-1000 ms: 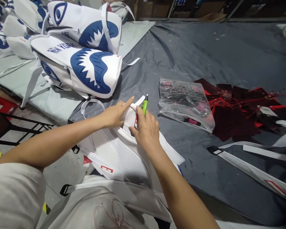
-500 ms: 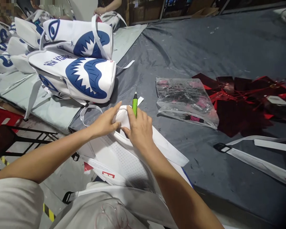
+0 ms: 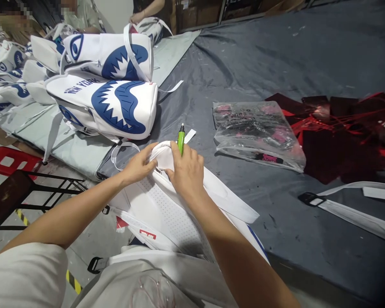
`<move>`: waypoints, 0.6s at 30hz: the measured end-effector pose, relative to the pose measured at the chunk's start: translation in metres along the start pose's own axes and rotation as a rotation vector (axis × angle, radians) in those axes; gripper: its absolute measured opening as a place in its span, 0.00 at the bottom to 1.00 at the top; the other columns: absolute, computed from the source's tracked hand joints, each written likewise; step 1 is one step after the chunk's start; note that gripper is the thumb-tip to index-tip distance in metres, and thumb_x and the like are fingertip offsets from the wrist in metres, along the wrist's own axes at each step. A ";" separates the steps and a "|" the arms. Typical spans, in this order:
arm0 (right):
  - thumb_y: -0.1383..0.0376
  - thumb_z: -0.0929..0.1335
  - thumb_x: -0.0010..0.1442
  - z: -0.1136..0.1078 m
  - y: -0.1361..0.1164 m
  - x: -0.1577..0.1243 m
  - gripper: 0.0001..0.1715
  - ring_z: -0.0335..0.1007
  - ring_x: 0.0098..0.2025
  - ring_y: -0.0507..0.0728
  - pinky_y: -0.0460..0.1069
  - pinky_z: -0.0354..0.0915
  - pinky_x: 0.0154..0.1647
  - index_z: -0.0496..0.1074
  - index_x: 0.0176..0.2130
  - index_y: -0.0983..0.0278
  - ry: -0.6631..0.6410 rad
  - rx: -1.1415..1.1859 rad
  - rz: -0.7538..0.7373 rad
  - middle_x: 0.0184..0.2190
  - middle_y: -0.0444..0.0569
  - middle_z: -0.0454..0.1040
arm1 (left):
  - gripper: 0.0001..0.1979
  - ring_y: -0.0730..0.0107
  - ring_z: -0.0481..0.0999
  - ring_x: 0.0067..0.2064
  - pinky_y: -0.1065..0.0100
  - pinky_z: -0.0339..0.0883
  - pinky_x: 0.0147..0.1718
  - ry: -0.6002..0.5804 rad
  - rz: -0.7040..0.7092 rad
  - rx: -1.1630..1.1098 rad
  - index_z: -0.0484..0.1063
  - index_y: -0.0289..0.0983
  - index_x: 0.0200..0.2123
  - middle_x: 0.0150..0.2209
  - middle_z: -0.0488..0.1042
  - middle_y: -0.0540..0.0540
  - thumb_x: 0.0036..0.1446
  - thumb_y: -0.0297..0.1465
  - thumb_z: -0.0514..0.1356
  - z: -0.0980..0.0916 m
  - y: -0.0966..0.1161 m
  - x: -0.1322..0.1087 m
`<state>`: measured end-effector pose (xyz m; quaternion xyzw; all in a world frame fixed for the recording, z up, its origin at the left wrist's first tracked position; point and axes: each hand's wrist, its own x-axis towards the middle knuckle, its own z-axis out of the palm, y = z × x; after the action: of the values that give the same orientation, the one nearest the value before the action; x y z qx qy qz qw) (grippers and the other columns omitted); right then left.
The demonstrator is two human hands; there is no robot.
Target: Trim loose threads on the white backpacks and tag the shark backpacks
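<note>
A white backpack [image 3: 167, 209] with a perforated panel and a small red label [image 3: 147, 234] lies against my body at the table edge. My left hand [image 3: 139, 164] grips the rim at its upper end, thumb and fingers closed on the white material. On the other side of that rim, my right hand [image 3: 188, 171] pinches the fabric. A green pen [image 3: 181, 140] with its tip upward sticks out of my right hand, held between the fingers. The inside of the backpack is mostly hidden by my hands. A white strap [image 3: 234, 199] extends to the right.
Finished-looking white backpacks [image 3: 125, 107] with blue shark mouths lie at the upper left. A clear plastic bag [image 3: 258, 137] and dark red pieces [image 3: 333, 145] are on the grey table cover [image 3: 276, 68]. A buckled strap [image 3: 353, 214] lies right. A red stool [image 3: 13, 162] stands left; another person's hand [image 3: 136, 18] is behind.
My view has shifted slightly, so the surroundings appear a little displaced. My left hand's fingers have bent further around the backpack's rim; my right hand still holds the pen.
</note>
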<state>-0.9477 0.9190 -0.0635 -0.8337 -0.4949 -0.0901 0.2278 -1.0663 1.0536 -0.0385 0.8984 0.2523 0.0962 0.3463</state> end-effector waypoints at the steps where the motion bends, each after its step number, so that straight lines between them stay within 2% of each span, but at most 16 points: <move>1: 0.63 0.76 0.55 0.000 0.000 0.000 0.45 0.63 0.48 0.66 0.57 0.59 0.46 0.56 0.65 0.62 -0.003 -0.002 0.000 0.52 0.59 0.68 | 0.32 0.57 0.66 0.64 0.54 0.58 0.65 -0.018 -0.001 -0.008 0.56 0.39 0.67 0.65 0.64 0.42 0.60 0.34 0.56 -0.002 0.000 0.001; 5: 0.63 0.75 0.55 0.001 0.000 0.000 0.45 0.63 0.49 0.66 0.57 0.59 0.47 0.56 0.65 0.62 0.000 0.002 -0.002 0.53 0.60 0.67 | 0.47 0.53 0.45 0.73 0.52 0.47 0.69 -0.178 -0.015 0.062 0.40 0.35 0.72 0.73 0.40 0.36 0.57 0.42 0.61 -0.011 0.003 0.007; 7: 0.62 0.76 0.55 0.001 0.001 0.000 0.45 0.63 0.49 0.66 0.57 0.59 0.47 0.56 0.65 0.62 -0.001 0.003 -0.001 0.53 0.60 0.67 | 0.54 0.50 0.41 0.73 0.50 0.47 0.68 -0.258 -0.018 0.151 0.33 0.34 0.72 0.73 0.36 0.33 0.54 0.42 0.63 -0.015 0.007 0.012; 11: 0.62 0.76 0.55 0.002 0.003 0.001 0.46 0.63 0.49 0.66 0.57 0.60 0.46 0.56 0.65 0.62 -0.008 0.005 0.001 0.53 0.60 0.67 | 0.60 0.46 0.49 0.72 0.50 0.55 0.65 -0.318 -0.064 0.267 0.25 0.37 0.72 0.73 0.36 0.31 0.50 0.38 0.65 -0.015 0.014 0.021; 14: 0.62 0.76 0.54 0.003 0.004 0.003 0.46 0.63 0.48 0.66 0.57 0.60 0.46 0.57 0.65 0.63 -0.004 0.001 -0.005 0.52 0.60 0.68 | 0.55 0.50 0.55 0.70 0.53 0.58 0.63 -0.253 -0.069 0.259 0.25 0.39 0.72 0.73 0.39 0.35 0.53 0.35 0.61 -0.010 0.017 0.020; 18: 0.62 0.77 0.54 0.003 0.005 0.004 0.45 0.64 0.47 0.66 0.56 0.60 0.45 0.58 0.64 0.62 0.003 -0.007 -0.007 0.52 0.60 0.69 | 0.47 0.51 0.66 0.63 0.54 0.64 0.57 -0.155 -0.034 0.274 0.32 0.40 0.73 0.70 0.54 0.37 0.58 0.35 0.56 -0.004 0.015 0.014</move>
<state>-0.9419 0.9214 -0.0665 -0.8327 -0.4970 -0.0938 0.2253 -1.0498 1.0533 -0.0259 0.9376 0.2510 -0.0146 0.2403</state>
